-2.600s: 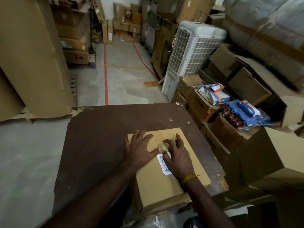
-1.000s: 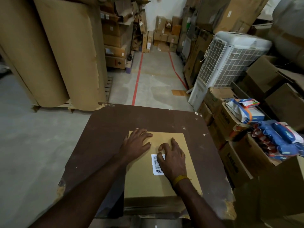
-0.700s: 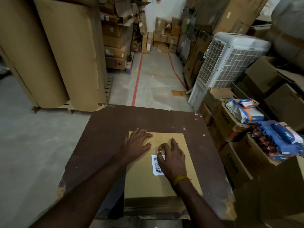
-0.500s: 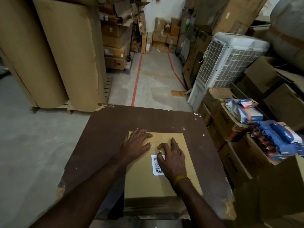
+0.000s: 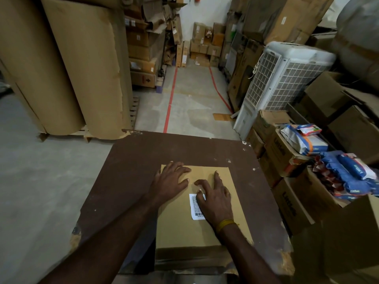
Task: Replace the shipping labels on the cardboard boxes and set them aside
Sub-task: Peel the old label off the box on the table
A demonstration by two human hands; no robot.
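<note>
A flat tan cardboard box (image 5: 184,230) lies on the dark brown table (image 5: 131,171), near its front edge. A white shipping label (image 5: 194,208) with a barcode is stuck on the box top, and my right hand covers its right part. My left hand (image 5: 169,181) lies flat on the box's far left corner, fingers spread. My right hand (image 5: 215,198) rests palm down on the label with fingers extended toward the far edge; the thumb is bent at the label's top edge. A yellow band circles my right wrist.
Large brown paper rolls (image 5: 67,64) stand on a pallet at the left. A white air cooler (image 5: 281,83) and stacked cartons (image 5: 287,160) holding blue and white packets (image 5: 348,173) crowd the right. A floor aisle with red lines (image 5: 170,103) runs ahead.
Over 2.6 s the view swung left, and the box now lies square to the table. In the last second both hands have stayed almost still on the box and label.
</note>
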